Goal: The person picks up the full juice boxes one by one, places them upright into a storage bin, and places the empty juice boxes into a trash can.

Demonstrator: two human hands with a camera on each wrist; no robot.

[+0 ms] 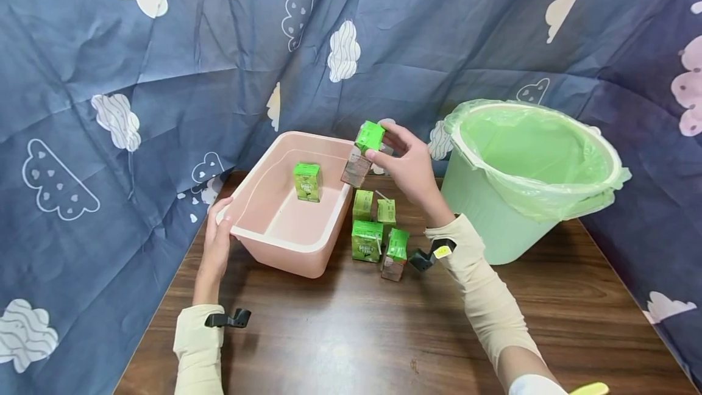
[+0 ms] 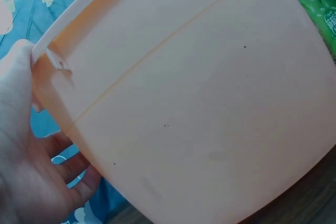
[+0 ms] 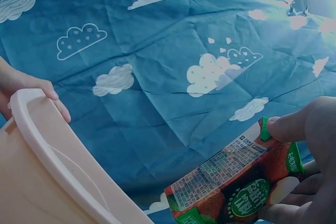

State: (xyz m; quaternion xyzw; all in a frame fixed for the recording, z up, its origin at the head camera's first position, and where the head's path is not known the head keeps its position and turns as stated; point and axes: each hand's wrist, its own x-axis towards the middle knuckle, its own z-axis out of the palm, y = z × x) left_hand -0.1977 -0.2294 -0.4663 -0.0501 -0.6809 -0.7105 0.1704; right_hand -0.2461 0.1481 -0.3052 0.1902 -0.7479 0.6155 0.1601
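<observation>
My left hand (image 1: 217, 242) grips the left rim of a pink plastic tub (image 1: 290, 261), thumb over the edge and fingers behind the wall, as the left wrist view shows. Raised above the tub's right edge, a small juice carton (image 1: 358, 162) with a green top is pinched between the thumb and fingers of my right hand (image 1: 412, 170). Its printed side, dark red-brown with a white text panel, faces the right wrist camera. Inside the tub stands one green carton (image 1: 307, 183). Several more green-topped cartons (image 1: 367, 241) stand on the table just right of the tub, some with straws.
A pale green bucket (image 1: 482, 218) lined with a thin green bag stands at the right. The brown wooden table (image 1: 329, 334) runs back to a blue cloud-patterned cloth (image 1: 230, 108). Part of a yellow object (image 1: 589, 389) shows at the bottom right.
</observation>
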